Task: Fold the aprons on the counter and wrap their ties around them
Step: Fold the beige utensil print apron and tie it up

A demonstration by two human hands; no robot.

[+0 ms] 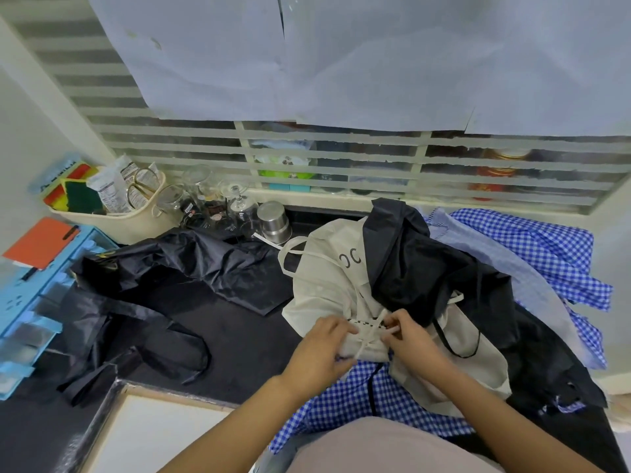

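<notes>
Right grip [409, 339] on "OC" apron [324, 285] tie [374, 327]

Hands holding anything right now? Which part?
The cream apron, folded small: the left hand grips the bundle's near end, and the right hand pinches its tie crossing the bundle.

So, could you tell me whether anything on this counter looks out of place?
Yes: a black apron lies crumpled beside the glassware at left, and a second black apron is slumped over the cream apron being tied.
</notes>
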